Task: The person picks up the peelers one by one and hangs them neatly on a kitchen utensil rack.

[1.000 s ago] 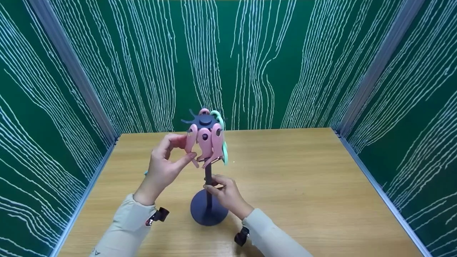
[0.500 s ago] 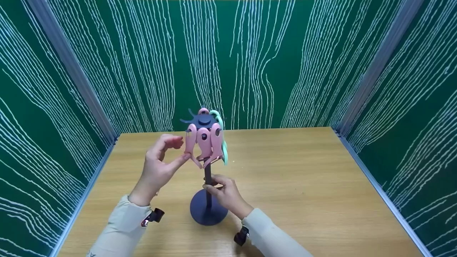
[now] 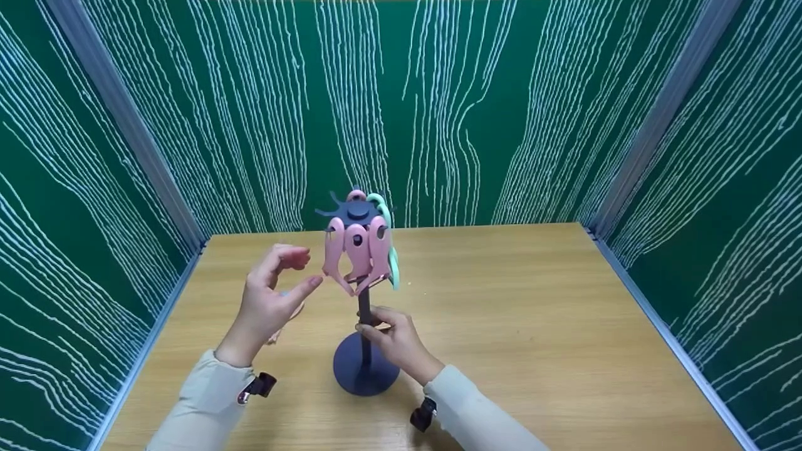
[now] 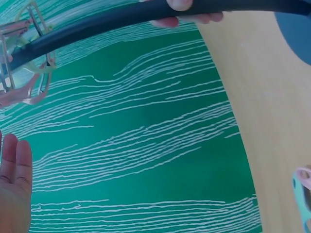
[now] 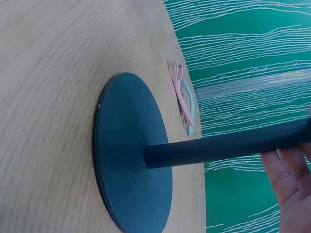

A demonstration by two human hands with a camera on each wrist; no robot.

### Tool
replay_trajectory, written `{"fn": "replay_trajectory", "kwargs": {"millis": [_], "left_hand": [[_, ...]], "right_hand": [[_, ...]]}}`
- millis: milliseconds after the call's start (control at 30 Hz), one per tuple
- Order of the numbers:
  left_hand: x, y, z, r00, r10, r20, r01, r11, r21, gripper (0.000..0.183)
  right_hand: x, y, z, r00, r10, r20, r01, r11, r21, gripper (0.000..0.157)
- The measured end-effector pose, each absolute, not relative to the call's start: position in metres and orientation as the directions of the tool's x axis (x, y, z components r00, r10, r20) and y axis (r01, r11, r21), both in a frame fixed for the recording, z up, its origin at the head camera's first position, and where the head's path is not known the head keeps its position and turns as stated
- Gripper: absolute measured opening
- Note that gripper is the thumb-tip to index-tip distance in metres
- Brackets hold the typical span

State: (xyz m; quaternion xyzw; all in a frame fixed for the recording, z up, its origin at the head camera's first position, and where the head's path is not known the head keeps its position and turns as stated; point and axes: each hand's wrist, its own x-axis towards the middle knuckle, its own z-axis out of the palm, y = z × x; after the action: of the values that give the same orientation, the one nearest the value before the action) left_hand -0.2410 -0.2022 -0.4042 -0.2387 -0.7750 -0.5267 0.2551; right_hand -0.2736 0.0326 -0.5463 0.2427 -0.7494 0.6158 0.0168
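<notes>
In the head view, a dark stand (image 3: 366, 297) with a round base and a crown of hooks stands upright on the table. Several pink Y-shaped peelers (image 3: 358, 250) hang from its near hooks by the holes in their handles, and mint-green ones (image 3: 393, 269) hang on the right side. My right hand (image 3: 401, 341) grips the pole above the base. Just left of the hanging peelers is my left hand (image 3: 266, 297), thumb and fingers apart, holding nothing. Only some of its fingers (image 4: 17, 160) show in the left wrist view.
On the wooden table (image 3: 501, 313), a pink peeler (image 5: 181, 97) and a mint one (image 5: 190, 109) lie left of the stand, partly hidden behind my left hand in the head view. Green walls with white streaks (image 3: 438, 125) enclose the table's back and sides.
My left hand has let go of the leftmost pink peeler and drawn back to the left. That peeler hangs freely from its hook. The right hand keeps its hold on the pole.
</notes>
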Motion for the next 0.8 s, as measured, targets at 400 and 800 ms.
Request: {"fn": "replay_trajectory", "kwargs": {"millis": [400,800], "left_hand": [[-0.250,-0.218,-0.427,-0.775,0.083,0.627,0.602,0.401,0.691,0.042],[-0.259,-0.230,-0.451,-0.819,0.079,0.568,0.529,0.488,0.694,0.043]], "right_hand": [[-0.274,0.032,-0.547,-0.881,-0.344,0.325,-0.386,0.123,-0.914,0.016],[-0.274,0.033,-0.547,-0.872,-0.354,0.338,-0.400,0.118,-0.909,0.017]]}}
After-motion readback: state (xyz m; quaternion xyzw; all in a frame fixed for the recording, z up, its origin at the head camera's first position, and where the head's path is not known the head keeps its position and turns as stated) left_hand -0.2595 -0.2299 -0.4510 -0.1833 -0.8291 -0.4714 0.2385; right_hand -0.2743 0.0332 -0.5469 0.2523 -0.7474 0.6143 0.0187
